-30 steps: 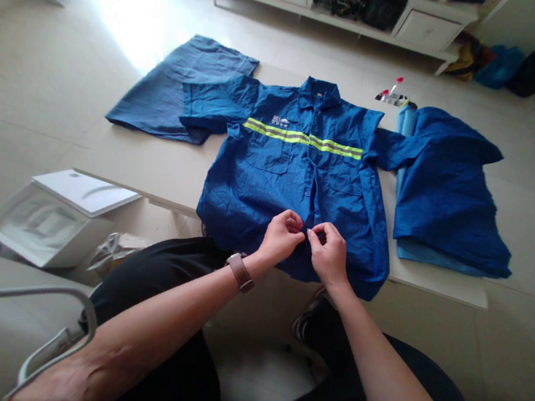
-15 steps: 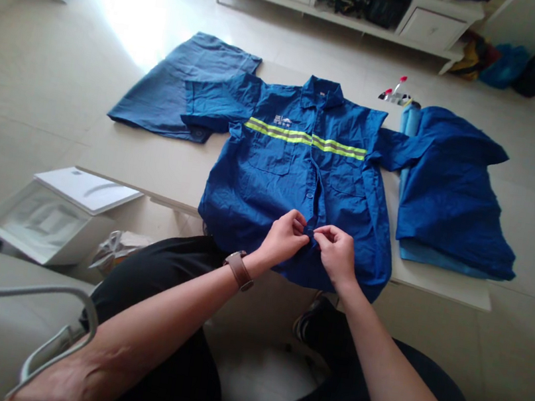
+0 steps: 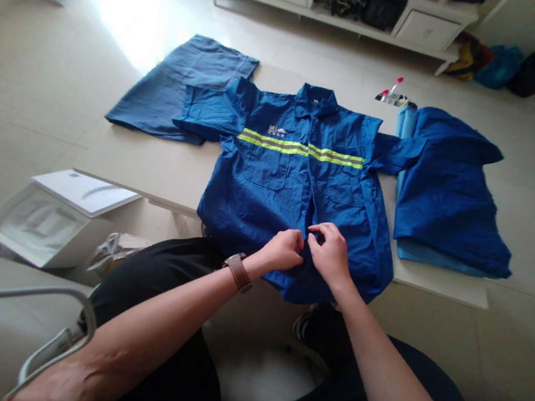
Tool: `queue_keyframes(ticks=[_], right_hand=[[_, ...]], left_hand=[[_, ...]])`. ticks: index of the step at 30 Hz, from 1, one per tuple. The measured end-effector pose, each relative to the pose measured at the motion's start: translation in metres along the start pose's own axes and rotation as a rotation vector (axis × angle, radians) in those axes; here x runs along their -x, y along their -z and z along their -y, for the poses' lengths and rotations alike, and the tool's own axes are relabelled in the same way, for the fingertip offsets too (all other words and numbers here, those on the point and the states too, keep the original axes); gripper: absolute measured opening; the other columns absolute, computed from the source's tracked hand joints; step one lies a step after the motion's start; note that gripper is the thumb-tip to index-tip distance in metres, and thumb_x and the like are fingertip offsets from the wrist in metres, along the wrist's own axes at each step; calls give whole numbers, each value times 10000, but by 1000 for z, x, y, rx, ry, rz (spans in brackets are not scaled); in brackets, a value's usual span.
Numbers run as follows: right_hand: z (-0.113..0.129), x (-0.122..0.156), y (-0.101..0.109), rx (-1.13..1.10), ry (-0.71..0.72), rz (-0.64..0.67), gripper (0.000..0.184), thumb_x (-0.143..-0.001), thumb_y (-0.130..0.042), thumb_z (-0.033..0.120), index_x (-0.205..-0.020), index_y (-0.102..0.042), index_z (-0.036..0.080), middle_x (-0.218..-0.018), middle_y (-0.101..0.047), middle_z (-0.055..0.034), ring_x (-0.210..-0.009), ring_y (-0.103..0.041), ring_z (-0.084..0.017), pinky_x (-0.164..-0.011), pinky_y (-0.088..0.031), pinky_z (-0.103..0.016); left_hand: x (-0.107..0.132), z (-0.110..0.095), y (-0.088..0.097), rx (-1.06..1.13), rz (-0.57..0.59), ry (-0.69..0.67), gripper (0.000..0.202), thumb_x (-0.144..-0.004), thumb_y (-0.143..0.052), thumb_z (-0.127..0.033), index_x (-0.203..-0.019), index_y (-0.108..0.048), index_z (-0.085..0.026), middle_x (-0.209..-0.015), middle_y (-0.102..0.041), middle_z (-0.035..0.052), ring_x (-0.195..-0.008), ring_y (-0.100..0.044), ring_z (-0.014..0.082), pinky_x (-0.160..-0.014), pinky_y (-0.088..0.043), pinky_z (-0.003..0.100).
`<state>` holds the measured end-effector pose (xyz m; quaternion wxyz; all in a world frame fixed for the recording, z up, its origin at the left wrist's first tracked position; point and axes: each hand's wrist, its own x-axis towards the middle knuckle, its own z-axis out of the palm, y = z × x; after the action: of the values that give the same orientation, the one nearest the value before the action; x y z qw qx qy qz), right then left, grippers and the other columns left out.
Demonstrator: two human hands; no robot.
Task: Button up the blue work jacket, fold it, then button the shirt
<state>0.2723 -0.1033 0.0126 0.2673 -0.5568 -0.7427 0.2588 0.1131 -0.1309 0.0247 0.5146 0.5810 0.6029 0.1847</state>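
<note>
Head view is showing a blue work shirt [image 3: 274, 188] lying front-up and spread flat on a pale counter [image 3: 152, 166] at the centre of the frame. The collar is pointing toward the top of the frame, and the hem is hanging slightly over the near counter edge. A yellow reflective stripe [image 3: 300, 148] is running across the chest of the shirt.

The left hand [image 3: 284, 250] is resting on the lower front of the shirt, with its fingers curled and pinched shut on the cloth at the centre opening. A brown wristwatch [image 3: 238, 271] is sitting on the left wrist. The right hand [image 3: 329, 257] is working just beside it, fingertips touching the same seam and closed on the cloth edge. The two hands are meeting at lower centre of the frame, just above the hem. Whether a button is sitting between the fingertips cannot be told.

A folded dark blue garment [image 3: 173, 92] is lying at upper left of the counter, partly under the shirt sleeve. A pile of blue clothing [image 3: 450, 187] is occupying the right side of the counter, touching the other sleeve. A white open box [image 3: 58, 216] is standing on the floor at lower left.
</note>
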Motion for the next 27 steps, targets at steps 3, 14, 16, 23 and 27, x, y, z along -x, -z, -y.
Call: queue_keyframes(ticks=[3,14,16,23,27], right_hand=[[0,0,-3,43,-30,11,175,-915,-623,281,-971,-752,176,-1056,-725,-101,-978,-684,-251,-900,-517,-364],[-6,-3,-8,170,-113,27,210,-825,-625,139,-961,-785,139,-1004,-768,-108,-909,-710,-258,-873,-535,-362],[-6,-3,-6,154,-128,27,221,-808,-623,130,-954,-789,133,-986,-773,-106,-874,-708,-248,-860,-538,-355],[-1,-1,-1,112,-111,35,237,-788,-613,130,-945,-791,139,-947,-771,-95,-797,-689,-218,-830,-535,-332],[0,2,0,105,-94,33,231,-790,-603,133,-933,-784,154,-929,-763,-87,-786,-680,-213,-824,-527,-329]], left_hand=[[3,-2,1,-63,101,34,233,-620,-709,-63,-733,-546,-186,-668,-599,-40,-621,-530,133,-547,-334,247],[6,0,2,-98,225,46,191,-653,-761,-106,-768,-626,-175,-667,-663,-26,-633,-623,146,-552,-399,225],[2,2,5,-70,187,65,143,-719,-698,-115,-841,-654,-174,-654,-674,-15,-620,-651,155,-585,-440,226],[-13,11,-1,-279,-225,-81,372,-856,-631,-145,-1227,-660,-154,-1128,-702,108,-1012,-688,235,-883,-528,306],[-13,9,-6,-419,-177,-46,479,-960,-531,-204,-1439,-550,-204,-1294,-615,133,-963,-707,243,-863,-544,342]])
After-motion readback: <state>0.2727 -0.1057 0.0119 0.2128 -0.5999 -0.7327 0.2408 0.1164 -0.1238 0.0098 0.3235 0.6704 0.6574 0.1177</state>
